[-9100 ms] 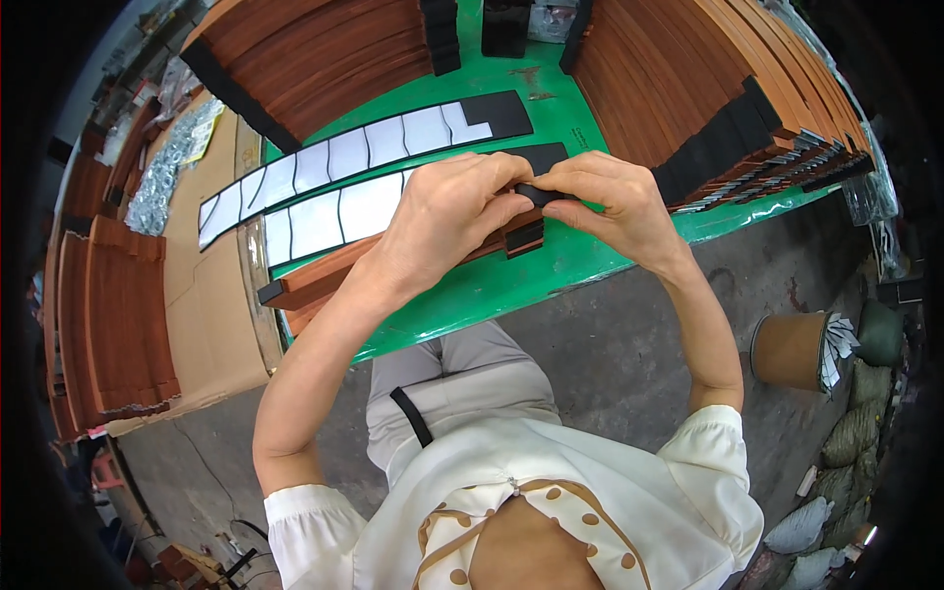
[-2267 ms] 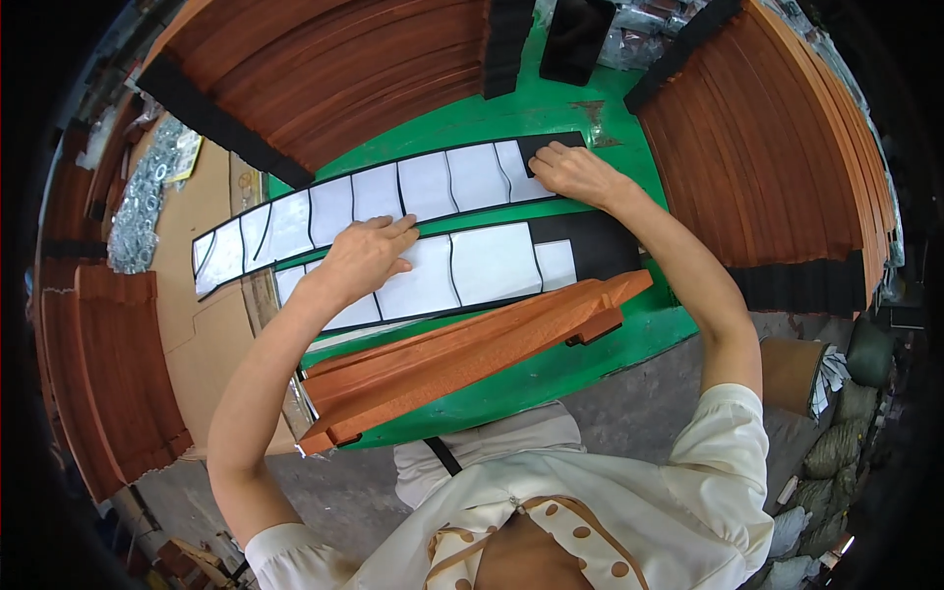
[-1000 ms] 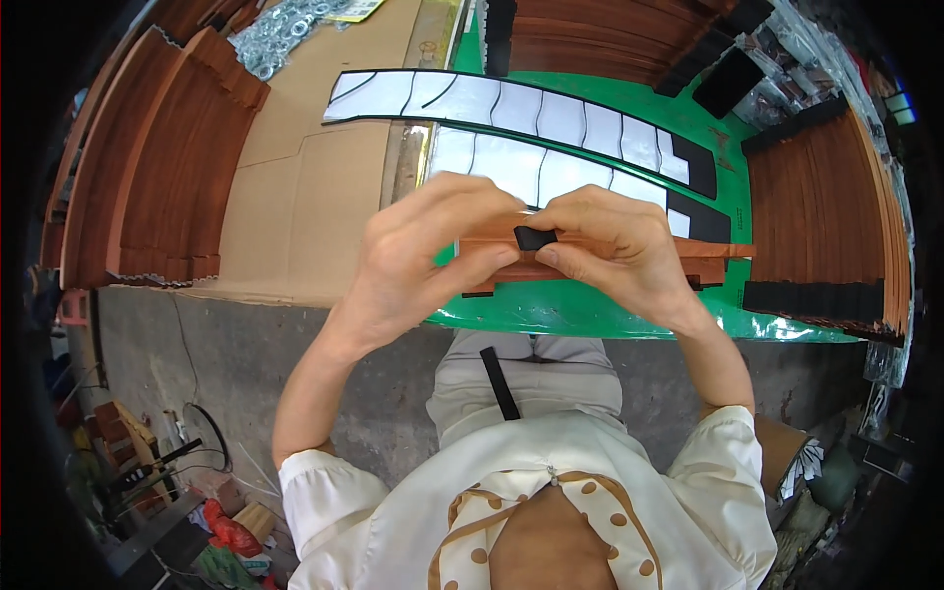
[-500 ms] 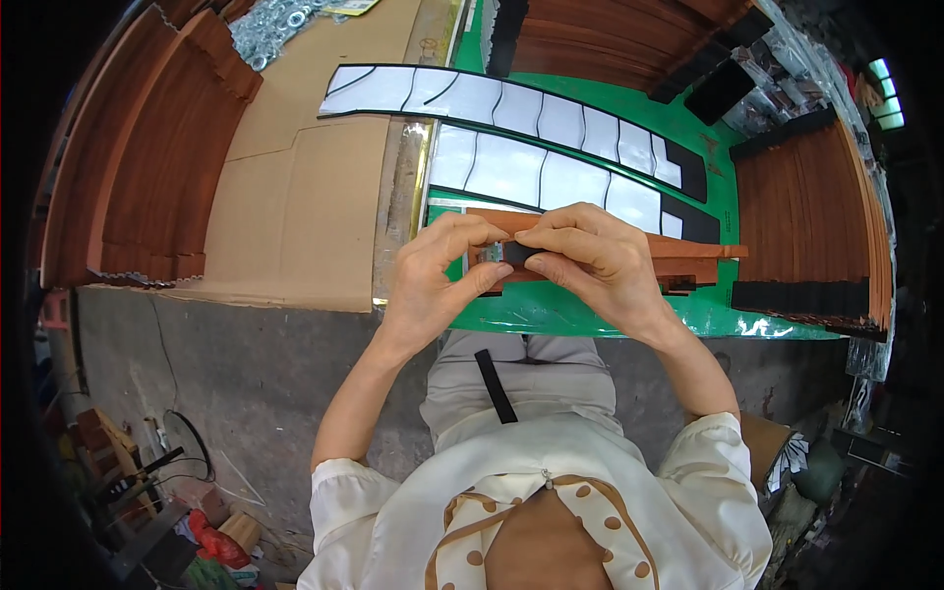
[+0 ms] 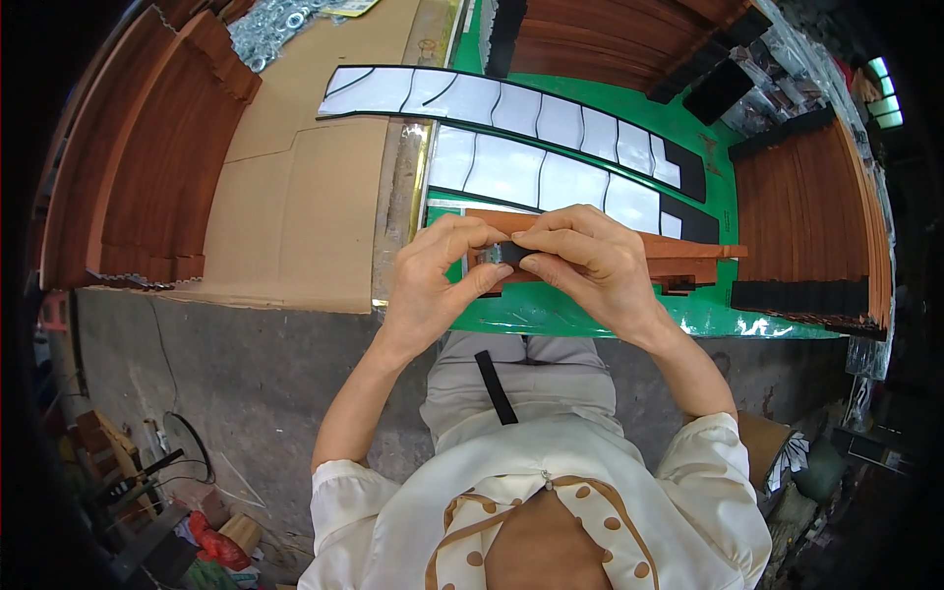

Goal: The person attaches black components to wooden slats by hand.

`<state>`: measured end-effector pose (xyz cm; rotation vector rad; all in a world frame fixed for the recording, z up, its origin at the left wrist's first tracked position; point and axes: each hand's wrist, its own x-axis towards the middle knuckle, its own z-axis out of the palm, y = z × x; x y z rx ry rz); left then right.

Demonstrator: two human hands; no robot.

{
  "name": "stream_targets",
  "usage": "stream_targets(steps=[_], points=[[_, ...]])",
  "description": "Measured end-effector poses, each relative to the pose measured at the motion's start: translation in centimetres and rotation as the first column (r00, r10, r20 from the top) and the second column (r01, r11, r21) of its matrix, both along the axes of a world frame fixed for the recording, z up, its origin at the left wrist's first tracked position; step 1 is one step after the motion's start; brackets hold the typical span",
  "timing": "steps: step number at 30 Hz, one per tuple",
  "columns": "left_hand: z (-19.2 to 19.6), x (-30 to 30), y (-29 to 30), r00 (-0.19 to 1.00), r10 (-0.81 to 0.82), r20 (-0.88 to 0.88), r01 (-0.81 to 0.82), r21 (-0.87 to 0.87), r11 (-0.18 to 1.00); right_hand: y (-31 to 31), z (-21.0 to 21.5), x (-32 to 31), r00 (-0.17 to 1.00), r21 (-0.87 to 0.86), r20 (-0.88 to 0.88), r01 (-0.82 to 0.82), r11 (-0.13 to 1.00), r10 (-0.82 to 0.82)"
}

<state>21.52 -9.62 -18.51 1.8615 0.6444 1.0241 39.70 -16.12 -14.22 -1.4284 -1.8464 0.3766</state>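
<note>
Both my hands meet over the near edge of the green-topped table, fingers pinched round one small black piece [image 5: 508, 254] with a shiny grey left end. My left hand [image 5: 433, 270] grips the grey end between thumb and fingers. At the black end, the thumb and fingers of my right hand [image 5: 600, 258] press together. Fingertips hide part of the piece, so its exact kind does not show. Beneath and behind the hands lie reddish-brown wooden slats [image 5: 688, 252], reaching right along the table. A short black strip [image 5: 496, 387] rests on my light trousers.
Two long white sheets with black borders and wavy black lines, the far sheet [image 5: 560, 118] and near sheet [image 5: 580, 187], lie beyond. Black-ended slat stacks stand right [image 5: 801, 211] and far [image 5: 610, 44]; another brown stack [image 5: 162, 157] stands left on cardboard [image 5: 324, 216], near bagged metal rings [image 5: 275, 29].
The small piece has tilted slightly, its grey end looking darker now. My right fingers have shifted a touch left; otherwise both hands keep their place and grip.
</note>
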Motion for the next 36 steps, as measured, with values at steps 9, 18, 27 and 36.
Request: stream_targets(steps=[9,18,27,36], points=[[-0.1,0.0,-0.2,1.000,0.009,-0.014,-0.009,0.001,1.000,0.0,-0.4,-0.3,1.000,0.055,0.012,0.011,0.998,-0.012],[-0.3,-0.3,-0.3,0.998,0.007,-0.060,0.005,0.186,0.982,-1.0,-0.5,1.0,0.999,0.072,-0.026,0.050,0.996,-0.048],[-0.1,0.3,-0.7,0.986,0.105,-0.129,-0.025,0.508,0.861,-1.3,-2.0,0.7,0.985,0.303,0.148,0.041,0.952,-0.090],[2.7,0.3,-0.8,0.954,0.156,-0.255,0.033,0.607,0.794,-3.0,1.4,4.8,0.996,0.201,0.081,0.022,0.979,-0.039]])
